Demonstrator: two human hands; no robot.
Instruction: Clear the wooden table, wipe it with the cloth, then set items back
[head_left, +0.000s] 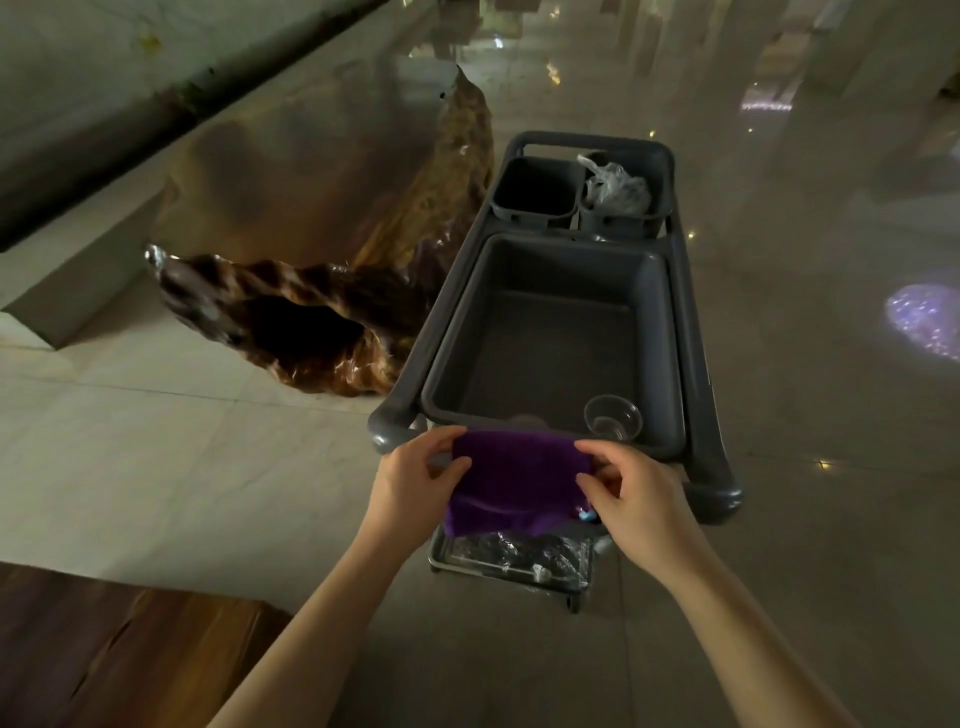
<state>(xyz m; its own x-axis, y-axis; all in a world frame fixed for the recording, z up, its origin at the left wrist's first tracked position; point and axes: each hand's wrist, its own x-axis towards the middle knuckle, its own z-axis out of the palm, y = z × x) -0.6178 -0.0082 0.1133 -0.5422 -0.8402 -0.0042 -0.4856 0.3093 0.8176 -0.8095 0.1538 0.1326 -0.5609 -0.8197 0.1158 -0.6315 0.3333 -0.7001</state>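
A purple cloth (511, 480) hangs over the near handle of a grey plastic cart (698, 364). My left hand (415, 480) pinches the cloth's left edge and my right hand (636, 496) pinches its right edge. The wooden table (311, 171), a glossy slab on a carved root base, stands to the left of the cart with a bare top. Inside the cart's large tub lies a clear plastic cup (613, 418) at the near right corner.
Two small bins sit at the cart's far end, the left one (535, 195) dark and empty-looking, the right one holding a plastic bag (615, 184). A lower cart shelf (511, 561) holds clear wrapped items. Dark wooden furniture (114, 644) fills the bottom left. Polished tile floor surrounds everything.
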